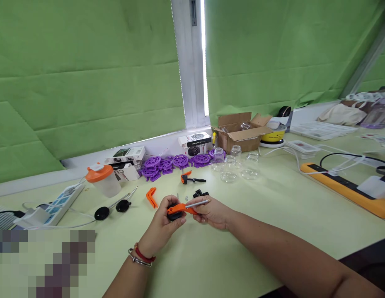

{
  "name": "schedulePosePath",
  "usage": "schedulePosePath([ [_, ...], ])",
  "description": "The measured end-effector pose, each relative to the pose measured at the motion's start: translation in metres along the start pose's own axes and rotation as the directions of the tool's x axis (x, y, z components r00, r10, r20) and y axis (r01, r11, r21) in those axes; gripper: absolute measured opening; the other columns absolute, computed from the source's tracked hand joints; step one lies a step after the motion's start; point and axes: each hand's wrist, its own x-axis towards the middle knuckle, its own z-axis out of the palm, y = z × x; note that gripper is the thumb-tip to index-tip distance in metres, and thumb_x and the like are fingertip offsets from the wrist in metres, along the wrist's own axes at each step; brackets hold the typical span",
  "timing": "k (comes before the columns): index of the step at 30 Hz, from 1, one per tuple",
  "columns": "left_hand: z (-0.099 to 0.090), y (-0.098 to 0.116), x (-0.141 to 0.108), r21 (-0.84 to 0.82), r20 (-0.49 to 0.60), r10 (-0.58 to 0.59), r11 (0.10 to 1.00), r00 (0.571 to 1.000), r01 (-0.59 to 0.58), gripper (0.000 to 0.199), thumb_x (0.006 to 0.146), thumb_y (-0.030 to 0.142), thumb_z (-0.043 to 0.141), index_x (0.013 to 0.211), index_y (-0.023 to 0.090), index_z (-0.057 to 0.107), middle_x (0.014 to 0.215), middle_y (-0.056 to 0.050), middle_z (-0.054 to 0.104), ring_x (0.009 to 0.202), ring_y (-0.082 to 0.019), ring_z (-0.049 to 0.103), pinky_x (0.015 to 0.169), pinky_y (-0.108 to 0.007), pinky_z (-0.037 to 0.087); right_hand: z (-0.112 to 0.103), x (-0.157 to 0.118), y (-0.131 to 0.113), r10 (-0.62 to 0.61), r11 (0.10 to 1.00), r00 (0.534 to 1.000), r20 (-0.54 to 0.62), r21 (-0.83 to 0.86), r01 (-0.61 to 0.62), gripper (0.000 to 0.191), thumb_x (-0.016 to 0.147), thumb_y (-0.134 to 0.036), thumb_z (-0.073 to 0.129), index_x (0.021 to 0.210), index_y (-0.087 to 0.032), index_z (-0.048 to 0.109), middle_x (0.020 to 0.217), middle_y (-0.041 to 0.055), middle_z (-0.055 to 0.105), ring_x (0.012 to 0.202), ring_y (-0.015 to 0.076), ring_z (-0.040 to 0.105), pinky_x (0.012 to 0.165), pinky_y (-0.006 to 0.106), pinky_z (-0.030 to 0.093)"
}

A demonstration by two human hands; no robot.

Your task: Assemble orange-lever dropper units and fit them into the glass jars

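Note:
Near the middle of the table, my left hand [168, 221] is closed around a black round part [174, 215]. An orange curved piece [180, 208] lies across that part and reaches to my right hand [211, 212]. The right fingers are closed on the orange piece's right end, with a slim grey rod [198, 203] held along them. Just beyond my hands are small black parts [199, 193] and tiny metal pieces [186, 198]. Another orange bent piece [151, 197] lies to the left, and a black-and-orange clamp-like part [185, 178] sits further back.
Purple wheel-shaped parts [180, 161], clear jars [219, 155] and an open cardboard box [250, 138] line the back. A shaker bottle [107, 182], black discs on rods [102, 213] and a white power strip [60, 205] stand left; an orange power strip [344, 188] lies right.

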Motion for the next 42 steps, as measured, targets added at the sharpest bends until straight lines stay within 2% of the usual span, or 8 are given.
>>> schedulePosePath([
  [7, -0.005, 0.000, -0.003, -0.012, 0.120, 0.080, 0.997, 0.990, -0.079, 0.051, 0.080, 0.027, 0.063, 0.124, 0.031, 0.037, 0.114, -0.006, 0.046, 0.104, -0.019, 0.047, 0.086, -0.032, 0.041, 0.004, 0.000, 0.000, -0.041, 0.998, 0.999, -0.028, -0.052, 0.040, 0.034, 0.064, -0.035, 0.077, 0.090, -0.015, 0.065, 0.061, -0.0031, 0.055, 0.049, 0.0042, 0.043, 0.051, 0.022, 0.026],
  [16, -0.003, 0.002, -0.005, 0.042, 0.201, 0.097, 0.993, 0.975, -0.108, 0.062, 0.076, 0.024, 0.068, 0.127, 0.033, 0.034, 0.106, -0.002, 0.046, 0.100, -0.018, 0.045, 0.090, -0.033, 0.037, 0.003, 0.001, 0.004, -0.117, 0.990, 0.993, -0.002, -0.075, 0.117, 0.030, 0.069, -0.038, 0.074, 0.083, -0.015, 0.061, 0.058, -0.0041, 0.053, 0.048, 0.0055, 0.043, 0.050, 0.022, 0.027],
  [20, -0.005, 0.000, -0.004, -0.010, 0.218, 0.100, 0.995, 0.971, -0.100, 0.052, 0.080, 0.030, 0.061, 0.127, 0.032, 0.038, 0.108, -0.004, 0.045, 0.098, -0.019, 0.043, 0.084, -0.033, 0.036, 0.002, 0.003, 0.006, -0.129, 0.989, 0.992, 0.006, -0.074, 0.129, 0.030, 0.069, -0.039, 0.074, 0.082, -0.015, 0.060, 0.057, -0.0041, 0.053, 0.048, 0.0055, 0.043, 0.050, 0.022, 0.028],
  [29, -0.006, -0.005, -0.001, -0.129, 0.131, 0.024, 0.992, 0.991, -0.007, 0.036, 0.084, 0.022, 0.051, 0.120, 0.029, 0.049, 0.103, -0.004, 0.051, 0.096, -0.019, 0.044, 0.084, -0.034, 0.034, 0.000, 0.005, 0.008, -0.158, 0.983, 0.987, 0.016, -0.096, 0.159, 0.035, 0.068, -0.042, 0.074, 0.084, -0.015, 0.060, 0.058, -0.0025, 0.056, 0.050, 0.0079, 0.048, 0.050, 0.023, 0.034],
  [35, -0.012, 0.000, 0.001, -0.376, -0.059, -0.044, 0.927, 0.997, 0.018, 0.030, 0.079, 0.021, 0.058, 0.109, 0.024, 0.056, 0.099, -0.003, 0.056, 0.091, -0.016, 0.050, 0.079, -0.027, 0.039, -0.002, 0.005, 0.002, -0.168, 0.963, 0.983, -0.081, -0.228, 0.146, 0.032, 0.074, -0.042, 0.067, 0.088, -0.015, 0.059, 0.062, -0.0007, 0.057, 0.057, 0.0116, 0.054, 0.054, 0.026, 0.042],
  [38, -0.020, 0.001, 0.003, -0.486, -0.177, -0.063, 0.873, 0.982, -0.032, 0.027, 0.079, 0.021, 0.060, 0.106, 0.023, 0.057, 0.099, -0.003, 0.056, 0.083, -0.014, 0.054, 0.075, -0.027, 0.044, -0.004, 0.004, 0.001, -0.324, 0.722, 0.944, -0.057, -0.660, 0.208, 0.015, 0.083, -0.026, 0.056, 0.092, -0.015, 0.062, 0.072, 0.0026, 0.061, 0.065, 0.0130, 0.055, 0.062, 0.028, 0.044],
  [40, -0.025, 0.000, 0.005, -0.511, -0.242, -0.074, 0.857, 0.968, -0.062, 0.025, 0.079, 0.021, 0.061, 0.104, 0.022, 0.058, 0.096, -0.002, 0.056, 0.075, -0.012, 0.055, 0.070, -0.026, 0.046, -0.002, 0.006, 0.002, -0.428, 0.351, 0.895, 0.123, -0.890, 0.290, 0.018, 0.084, -0.014, 0.049, 0.094, -0.016, 0.065, 0.087, 0.0066, 0.064, 0.078, 0.0152, 0.056, 0.074, 0.030, 0.044],
  [42, -0.029, -0.003, 0.008, -0.516, -0.287, -0.086, 0.853, 0.954, -0.078, 0.024, 0.078, 0.022, 0.063, 0.102, 0.021, 0.060, 0.093, -0.001, 0.056, 0.071, -0.011, 0.056, 0.066, -0.025, 0.048, 0.003, 0.011, 0.003, -0.405, -0.032, 0.852, 0.331, -0.937, 0.348, 0.027, 0.082, -0.005, 0.047, 0.098, -0.016, 0.066, 0.098, 0.0087, 0.064, 0.088, 0.0174, 0.054, 0.081, 0.032, 0.041],
])
